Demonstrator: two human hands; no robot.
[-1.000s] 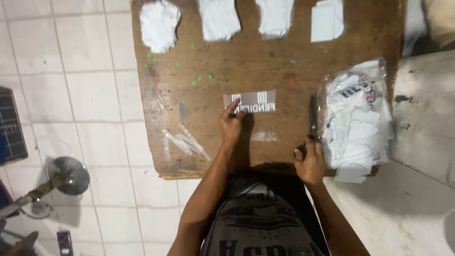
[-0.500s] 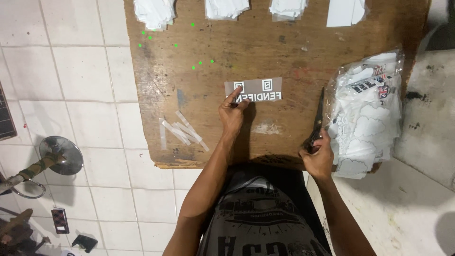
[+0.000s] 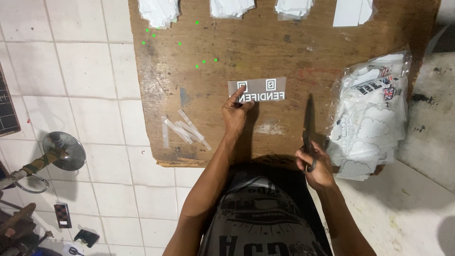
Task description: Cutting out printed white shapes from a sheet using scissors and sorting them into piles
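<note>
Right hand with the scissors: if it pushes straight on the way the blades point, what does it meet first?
Likely nothing soon: the right hand aims the scissors up the bare wooden board, passing right of the brown label. Farthest along, the white stacks.

One head-worn view looks straight down, fairly near, onto a wooden board [image 3: 284,52].
</note>
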